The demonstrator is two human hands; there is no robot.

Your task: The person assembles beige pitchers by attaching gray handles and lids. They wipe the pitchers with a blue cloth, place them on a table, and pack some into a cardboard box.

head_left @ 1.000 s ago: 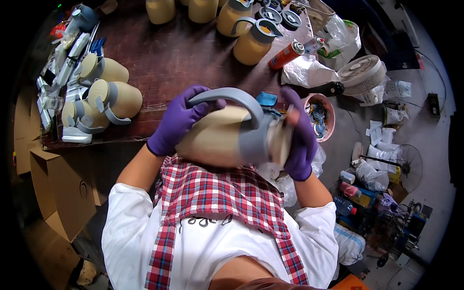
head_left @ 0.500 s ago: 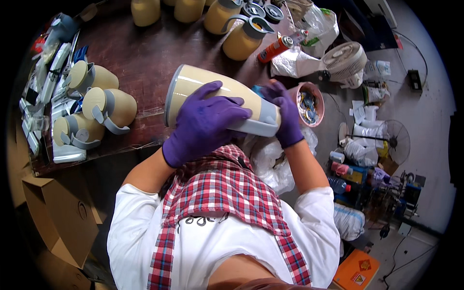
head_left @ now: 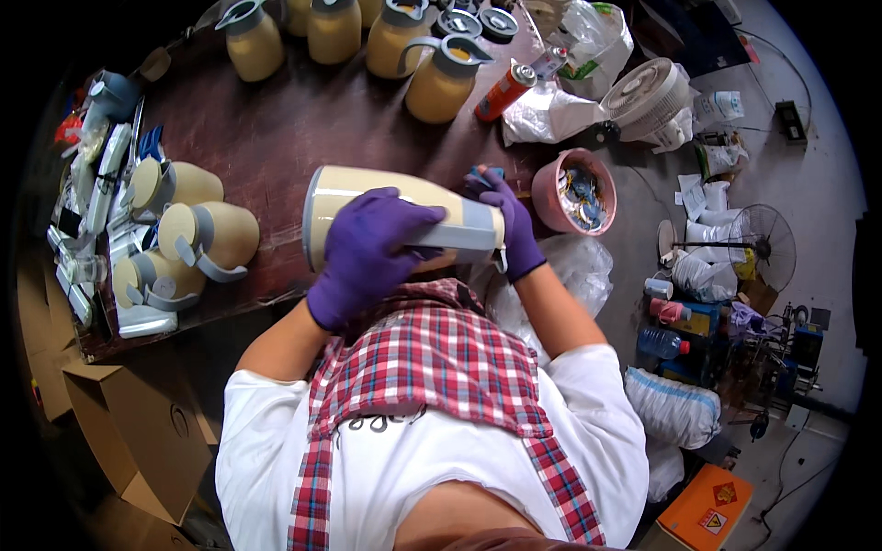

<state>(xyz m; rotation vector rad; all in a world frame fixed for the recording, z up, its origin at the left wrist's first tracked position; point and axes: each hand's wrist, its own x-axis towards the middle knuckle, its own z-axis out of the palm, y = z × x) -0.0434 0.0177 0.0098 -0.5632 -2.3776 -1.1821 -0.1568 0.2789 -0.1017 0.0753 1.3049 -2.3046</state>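
Across the dark bench (head_left: pixel 257 129), upright jugs (head_left: pixel 439 97) stand far back, probably for clearance, while a cream jug (head_left: pixel 428 191) is held sideways above the near edge, left hand (head_left: pixel 372 246) clasping its body, seemingly for support, right hand (head_left: pixel 514 228) at the lid (head_left: pixel 497 223), its grip not determinable.

- Jug (head_left: pixel 432 190): middle hidden behind left hand (head_left: pixel 372 253).
- Blue item (head_left: pixel 497 173): partly covered by right hand (head_left: pixel 512 220); kind cannot be told.
- Rear jugs (head_left: pixel 297 18): cut by top edge.
- Bucket (head_left: pixel 546 197): contents (head_left: pixel 582 195) too small to identify.
- Lower box (head_left: pixel 129 527): cut by bottom edge.
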